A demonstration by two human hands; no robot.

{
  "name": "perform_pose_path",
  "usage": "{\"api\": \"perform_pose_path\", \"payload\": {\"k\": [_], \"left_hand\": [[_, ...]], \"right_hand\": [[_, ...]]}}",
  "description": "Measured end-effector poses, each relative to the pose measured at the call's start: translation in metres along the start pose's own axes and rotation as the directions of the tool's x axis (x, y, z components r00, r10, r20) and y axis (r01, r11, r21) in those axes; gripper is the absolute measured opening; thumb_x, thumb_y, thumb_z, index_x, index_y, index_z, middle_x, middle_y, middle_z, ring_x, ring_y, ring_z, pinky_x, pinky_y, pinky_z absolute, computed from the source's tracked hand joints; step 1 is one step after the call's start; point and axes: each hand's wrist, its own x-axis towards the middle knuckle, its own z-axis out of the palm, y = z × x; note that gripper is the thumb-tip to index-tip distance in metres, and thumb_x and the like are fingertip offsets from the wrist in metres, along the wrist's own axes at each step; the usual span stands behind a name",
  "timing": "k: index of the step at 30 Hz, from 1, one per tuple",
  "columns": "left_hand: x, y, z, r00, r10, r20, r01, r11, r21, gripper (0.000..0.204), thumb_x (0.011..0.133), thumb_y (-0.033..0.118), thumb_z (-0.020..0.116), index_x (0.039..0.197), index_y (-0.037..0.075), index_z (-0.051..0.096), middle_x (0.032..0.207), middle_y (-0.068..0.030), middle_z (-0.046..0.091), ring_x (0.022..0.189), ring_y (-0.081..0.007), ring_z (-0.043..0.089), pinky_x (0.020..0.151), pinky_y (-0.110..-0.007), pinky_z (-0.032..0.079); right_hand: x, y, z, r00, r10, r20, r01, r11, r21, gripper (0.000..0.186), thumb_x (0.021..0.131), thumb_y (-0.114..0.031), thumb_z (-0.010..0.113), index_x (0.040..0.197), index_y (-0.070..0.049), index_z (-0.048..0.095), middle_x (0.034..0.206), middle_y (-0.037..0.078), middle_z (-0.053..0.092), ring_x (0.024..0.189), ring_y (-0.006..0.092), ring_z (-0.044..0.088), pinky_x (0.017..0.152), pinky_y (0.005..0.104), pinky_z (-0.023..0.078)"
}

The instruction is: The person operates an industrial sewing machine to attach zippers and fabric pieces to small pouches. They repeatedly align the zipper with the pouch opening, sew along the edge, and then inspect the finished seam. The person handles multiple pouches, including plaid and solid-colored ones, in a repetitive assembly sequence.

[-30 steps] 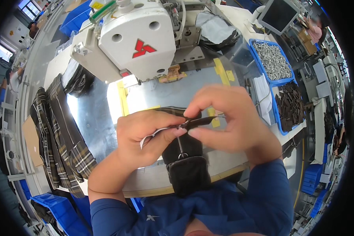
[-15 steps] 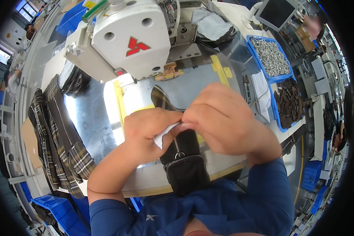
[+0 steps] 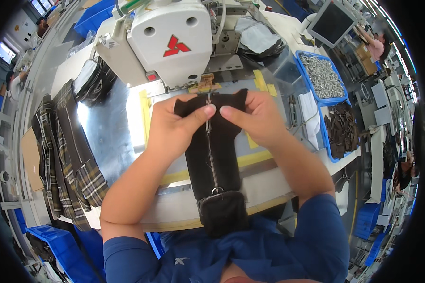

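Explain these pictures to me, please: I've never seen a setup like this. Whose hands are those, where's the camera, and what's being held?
There is no robot here. Every picture comes from one wide fisheye camera on a person's head, looking down, so straight edges bend near the rim. The person's bare left hand and right hand each grip one side of the far end of a dark fabric piece. A zipper runs along its middle, and a dark pouch is at the near end. Beyond the hands stands a white sewing machine. Plaid fabric pieces lie at the left; at the right, blue trays hold silvery metal parts and dark brown pieces.
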Motion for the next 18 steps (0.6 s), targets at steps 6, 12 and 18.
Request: {"api": "perform_pose_path", "payload": {"k": [6,12,18], "left_hand": [[0.026,-0.022,0.005,0.968,-0.248,0.031,0.246,0.924,-0.292,0.03,0.097,0.012,0.081,0.12,-0.005,0.071,0.106,-0.0103,0.078,0.089,-0.0172,0.074,0.08,-0.034,0.061],[0.018,-0.035,0.005,0.99,-0.134,-0.038,0.134,0.843,0.521,0.064,0.094,0.029,0.084,0.138,-0.008,0.056,0.104,-0.0236,0.077,0.089,-0.0331,0.077,0.08,-0.04,0.062],[-0.003,-0.02,-0.002,0.979,-0.069,0.19,-0.171,0.217,0.961,0.1,0.081,0.06,0.084,0.15,-0.006,0.052,0.121,-0.0256,0.073,0.112,-0.0393,0.072,0.097,-0.044,0.056]], "right_hand": [[0.018,0.027,-0.008,0.978,0.102,-0.18,-0.146,0.957,-0.25,0.026,0.101,-0.023,0.075,0.106,0.003,0.077,0.094,0.009,0.078,0.081,0.0119,0.071,0.072,0.0314,0.056],[0.039,0.027,-0.019,0.963,0.125,-0.24,-0.27,0.503,-0.821,0.039,0.096,-0.032,0.075,0.09,0.006,0.072,0.086,0.026,0.071,0.082,0.0423,0.071,0.078,0.0492,0.055],[0.04,0.048,-0.023,0.986,-0.065,-0.153,-0.118,0.375,-0.919,0.042,0.096,-0.033,0.076,0.083,0.006,0.068,0.08,0.028,0.067,0.08,0.0471,0.067,0.074,0.0514,0.052]]}}
